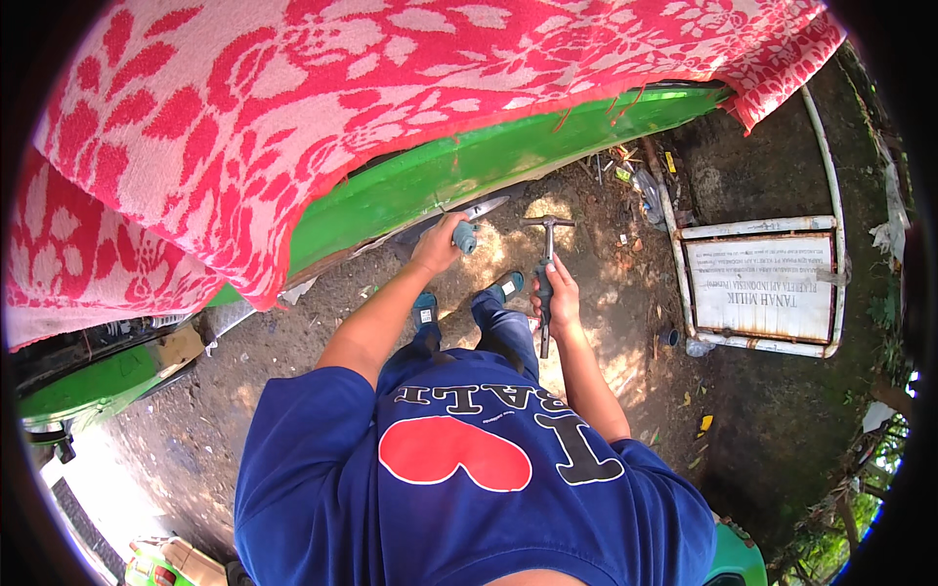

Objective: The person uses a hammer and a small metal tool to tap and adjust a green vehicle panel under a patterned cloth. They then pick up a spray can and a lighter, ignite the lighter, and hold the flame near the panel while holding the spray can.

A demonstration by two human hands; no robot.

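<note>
Along the upper left, a red-and-pink floral cloth (195,127) drapes over a curved, glossy green metal panel (410,184). Below the panel, the left hand (438,246) is closed round a stubby grey-blue tool handle (465,237) (whether its thin shaft touches the panel, I cannot tell). Just beside it, a steel-headed hammer with a dark grey grip (543,285) points head-up, wrapped by the right hand (564,305). Farther right sits a white rectangular sign in a rusty frame (762,283), well apart.
</note>
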